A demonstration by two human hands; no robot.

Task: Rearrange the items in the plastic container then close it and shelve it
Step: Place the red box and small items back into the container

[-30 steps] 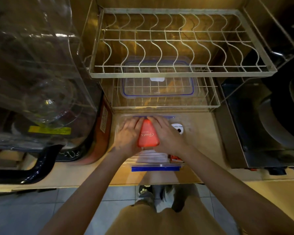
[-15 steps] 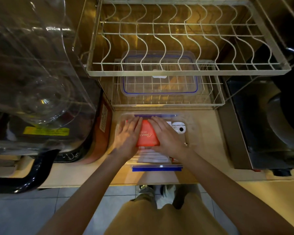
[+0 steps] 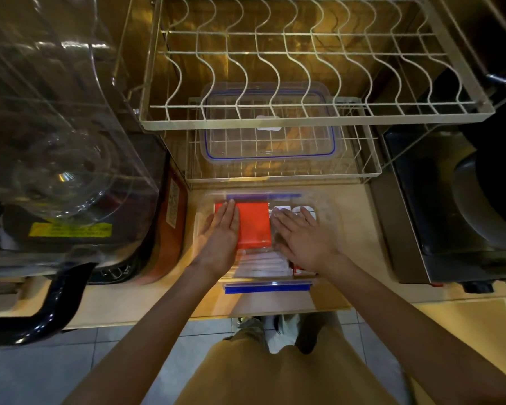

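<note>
A clear plastic container (image 3: 327, 211) with blue clips sits open on the wooden counter in front of me. Inside it lies a flat red-orange packet (image 3: 253, 223), white sachets (image 3: 260, 263) nearer me, and small white items (image 3: 297, 210) at the far right. My left hand (image 3: 221, 233) lies flat with fingers extended on the packet's left edge. My right hand (image 3: 300, 236) rests flat, fingers apart, on the contents to the packet's right. The container's clear lid (image 3: 270, 127) with a blue seal lies on the lower wire shelf behind the container.
A two-tier wire dish rack (image 3: 304, 118) stands behind the container, its upper tier overhanging the lid. A large clear water jug (image 3: 56, 127) on a dispenser fills the left. A dark metal appliance (image 3: 450, 214) sits to the right. The counter edge runs just below the container.
The red-orange packet went from standing tilted between both hands to lying flat in the container. My hands have spread apart and flattened, the right one moving off the packet to its right.
</note>
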